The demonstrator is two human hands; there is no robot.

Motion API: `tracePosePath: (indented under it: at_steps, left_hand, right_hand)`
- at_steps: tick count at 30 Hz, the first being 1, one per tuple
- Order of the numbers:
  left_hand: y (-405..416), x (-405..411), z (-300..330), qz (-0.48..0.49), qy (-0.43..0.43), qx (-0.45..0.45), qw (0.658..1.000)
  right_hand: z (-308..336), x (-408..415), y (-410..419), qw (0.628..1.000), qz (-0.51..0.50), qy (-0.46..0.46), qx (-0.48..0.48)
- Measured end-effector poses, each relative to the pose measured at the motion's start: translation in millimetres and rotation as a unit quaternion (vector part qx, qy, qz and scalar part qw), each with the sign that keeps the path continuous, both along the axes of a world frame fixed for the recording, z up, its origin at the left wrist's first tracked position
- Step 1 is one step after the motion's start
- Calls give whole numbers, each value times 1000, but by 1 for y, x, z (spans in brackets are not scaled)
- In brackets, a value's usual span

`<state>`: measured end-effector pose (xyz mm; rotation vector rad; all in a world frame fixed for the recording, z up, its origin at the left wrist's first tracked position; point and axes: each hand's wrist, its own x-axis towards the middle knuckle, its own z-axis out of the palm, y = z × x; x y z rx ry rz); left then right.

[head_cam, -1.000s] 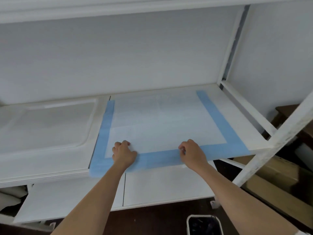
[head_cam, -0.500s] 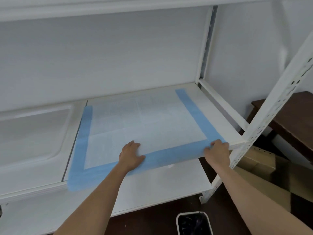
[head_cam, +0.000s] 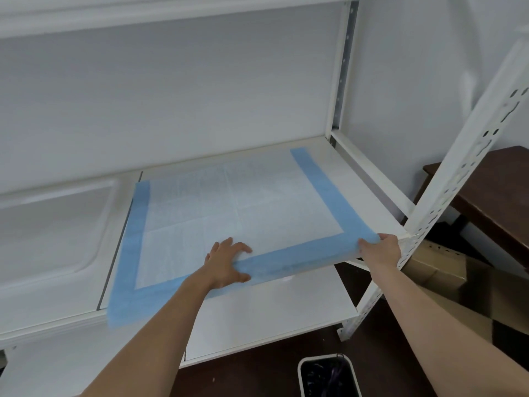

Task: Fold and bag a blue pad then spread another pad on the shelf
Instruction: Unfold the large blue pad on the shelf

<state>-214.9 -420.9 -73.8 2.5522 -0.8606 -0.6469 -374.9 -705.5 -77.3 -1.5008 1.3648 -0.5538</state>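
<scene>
A pad [head_cam: 229, 213] with a white middle and a blue border lies spread flat on the white shelf [head_cam: 369, 179]. Its front blue edge hangs slightly over the shelf's front. My left hand [head_cam: 226, 263] rests on the pad's front edge near the middle, fingers spread on top and thumb under the overhanging border. My right hand [head_cam: 380, 250] grips the pad's front right corner, fingers curled round the blue edge, close to the shelf's slanted front post [head_cam: 446, 173].
A clear plastic tray or lid [head_cam: 54, 224] lies on the shelf to the left of the pad. A lower white shelf [head_cam: 272, 310] sits beneath. A white bin [head_cam: 329, 375] with dark contents stands on the floor. Cardboard boxes [head_cam: 446, 267] and a dark wooden table [head_cam: 492, 190] are at the right.
My right hand slid along the front edge from the middle to the front right corner. My left hand opened and moved right along the front border. The view shifted to the right.
</scene>
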Motion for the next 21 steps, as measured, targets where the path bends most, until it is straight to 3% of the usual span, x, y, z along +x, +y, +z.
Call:
tracePosePath:
  at_steps: [13, 21]
  left_hand:
    - [3, -2, 21, 57, 122, -61, 989]
    - [4, -18, 4, -56, -23, 95, 994]
  right_hand:
    - [4, 2, -14, 999, 16, 10, -51]
    - [-5, 3, -14, 996, 24, 71, -58]
